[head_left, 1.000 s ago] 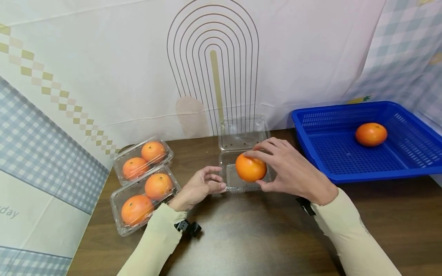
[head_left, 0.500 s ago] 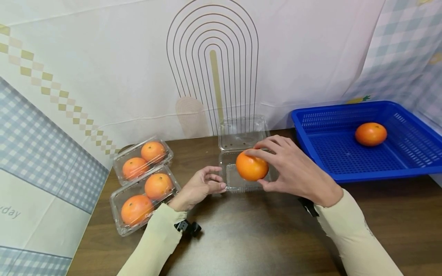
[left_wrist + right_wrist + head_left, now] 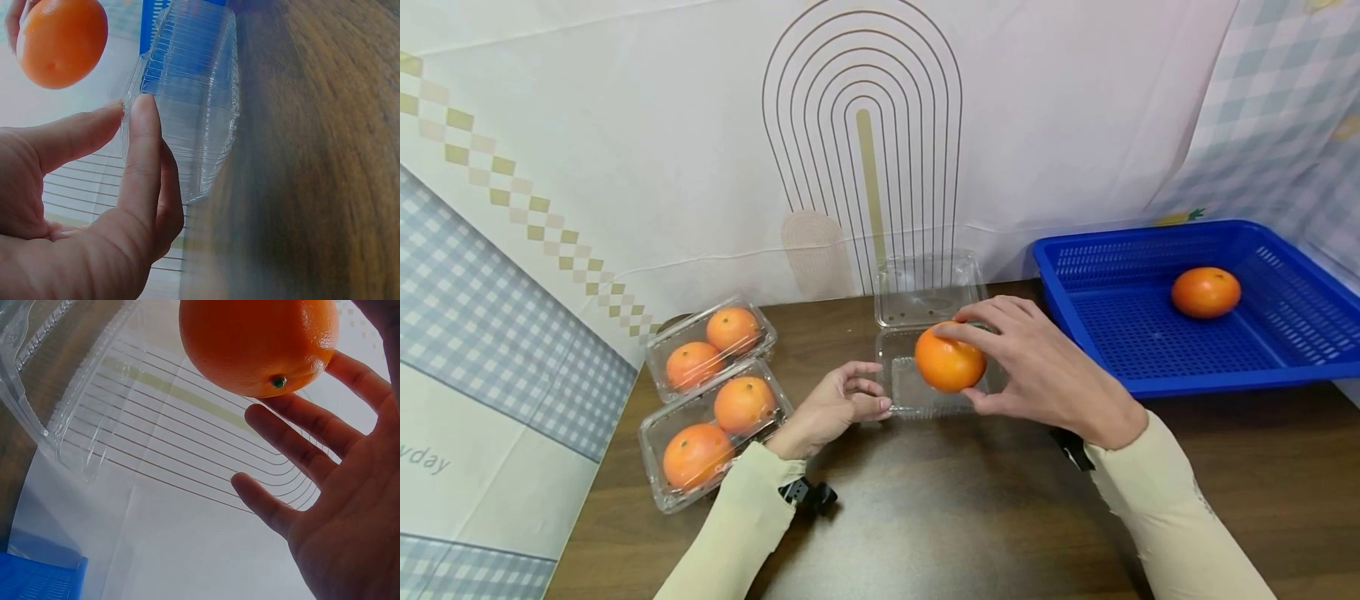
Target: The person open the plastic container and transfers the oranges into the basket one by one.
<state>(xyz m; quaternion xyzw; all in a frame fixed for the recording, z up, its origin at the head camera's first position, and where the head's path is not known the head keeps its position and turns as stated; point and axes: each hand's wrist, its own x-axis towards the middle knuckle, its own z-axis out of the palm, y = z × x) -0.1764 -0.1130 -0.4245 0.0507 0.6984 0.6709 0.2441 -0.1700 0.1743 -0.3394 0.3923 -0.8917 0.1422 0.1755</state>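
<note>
Over the open clear plastic clamshell box (image 3: pixel 901 385), my right hand (image 3: pixel 1045 375) holds an orange (image 3: pixel 950 358) between thumb and fingers. The right wrist view shows the green stem spot on this orange (image 3: pixel 256 344), while some of the fingers extend away from it. My left hand (image 3: pixel 831 408) is at the box's near left side. In the left wrist view, its thumb and index finger pinch the thin rim of the box (image 3: pixel 194 94). The hinged lid (image 3: pixel 925 304) stands raised at the back, by the wall. Part of the box is hidden behind the orange and right hand.
Two closed clear boxes, a rear one (image 3: pixel 658 358) and a front one (image 3: pixel 653 462), sit at the left, each with two oranges. At the right, a blue plastic basket (image 3: pixel 1120 385) contains one orange (image 3: pixel 1206 292). A patterned cloth (image 3: pixel 700 150) covers the wall behind the wooden table (image 3: pixel 887 517).
My right hand has shifted slightly right with the orange, which has turned a little in the fingers. The left hand and the box have stayed where they were.
</note>
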